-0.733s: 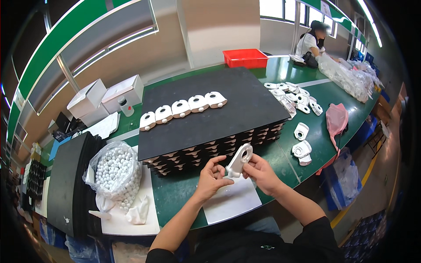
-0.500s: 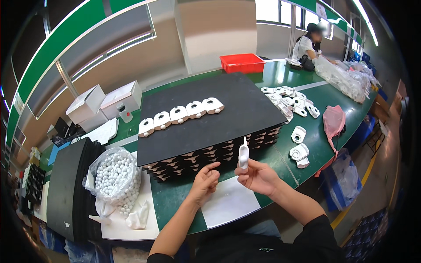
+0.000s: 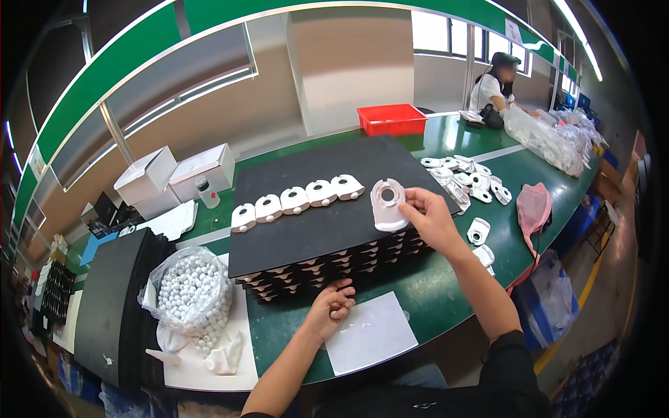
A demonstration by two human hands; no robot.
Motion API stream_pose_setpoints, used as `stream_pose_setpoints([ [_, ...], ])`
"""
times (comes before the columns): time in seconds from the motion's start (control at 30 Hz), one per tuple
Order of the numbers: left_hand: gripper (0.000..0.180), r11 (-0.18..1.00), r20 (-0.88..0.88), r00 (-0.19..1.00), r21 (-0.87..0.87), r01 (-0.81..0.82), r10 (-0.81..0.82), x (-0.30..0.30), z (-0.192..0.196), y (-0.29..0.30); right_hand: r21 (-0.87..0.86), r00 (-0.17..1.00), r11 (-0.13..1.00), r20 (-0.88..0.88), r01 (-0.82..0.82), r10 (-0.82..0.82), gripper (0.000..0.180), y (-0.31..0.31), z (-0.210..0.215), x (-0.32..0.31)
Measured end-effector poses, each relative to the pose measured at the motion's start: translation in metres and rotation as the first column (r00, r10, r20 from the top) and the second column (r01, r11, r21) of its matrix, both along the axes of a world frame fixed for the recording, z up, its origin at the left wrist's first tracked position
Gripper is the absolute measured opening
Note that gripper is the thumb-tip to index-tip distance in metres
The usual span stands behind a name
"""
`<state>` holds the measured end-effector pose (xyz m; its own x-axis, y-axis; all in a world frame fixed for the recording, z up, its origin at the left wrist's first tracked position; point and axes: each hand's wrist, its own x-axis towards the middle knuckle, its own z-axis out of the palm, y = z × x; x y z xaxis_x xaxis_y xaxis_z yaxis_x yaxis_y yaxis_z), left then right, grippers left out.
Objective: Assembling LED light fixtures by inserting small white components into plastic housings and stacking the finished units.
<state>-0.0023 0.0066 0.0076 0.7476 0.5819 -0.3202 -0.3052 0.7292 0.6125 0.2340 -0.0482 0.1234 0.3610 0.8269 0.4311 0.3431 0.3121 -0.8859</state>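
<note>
Holding in the right hand [image 3: 431, 217], in a narrow pinch of thumb and fingers at its right edge, a white plastic part [image 3: 388, 221] with a round hole, right of centre in the frame, over the near right area of the black board [image 3: 300, 242]; impossible to tell whether touching it. Holding nothing visible in the left hand [image 3: 332, 311], with fingers loosely curled, below centre, just beside the upper left corner of the white paper [image 3: 373, 341].

Judging progress by the layout, done so far: a row of five parts [image 3: 295, 205] across the middle of the board, apparently each with a small white ball at the near side, plus lower layers in the stack [image 3: 334, 268], with pale edges showing between boards. Left, not in the row: the loose pile of parts [image 3: 481, 182] and a few single parts [image 3: 478, 232] at right. Plenty remaining, too, in the bag of white balls [image 3: 187, 285], lower left.
</note>
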Motion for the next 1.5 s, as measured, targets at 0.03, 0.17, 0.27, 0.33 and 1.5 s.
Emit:
stream_pose_setpoints([
  [0.03, 0.039, 1.0, 0.012, 1.0, -0.005, 0.015, -0.015, -0.001, -0.003, 0.001, -0.034, 0.997, 0.999, 0.08, 0.007, -0.004, 0.026, 0.005, 0.004, 0.005],
  [0.17, 0.04, 0.999, -0.001, 0.999, 0.02, 0.049, -0.049, 0.003, -0.002, 0.0, -0.129, 0.971, 0.977, 0.188, 0.171, -0.146, 0.03, 0.043, 0.001, 0.038],
  [0.27, 0.033, 0.996, -0.008, 0.997, 0.046, 0.075, -0.074, 0.006, -0.002, 0.0, -0.216, 0.93, 0.929, 0.28, 0.301, -0.236, 0.031, 0.094, -0.013, 0.07],
  [0.33, 0.028, 0.992, -0.006, 0.994, 0.068, 0.107, -0.107, 0.008, 0.0, -0.001, -0.304, 0.931, 0.9, 0.284, 0.313, -0.228, 0.029, 0.12, -0.015, 0.083],
  [1.5, 0.02, 0.937, -0.092, 0.985, 0.307, 0.169, -0.147, 0.004, 0.006, -0.011, -0.457, 0.461, 0.749, 0.858, 0.48, 0.228, 0.06, -0.138, -0.049, 0.123],
])
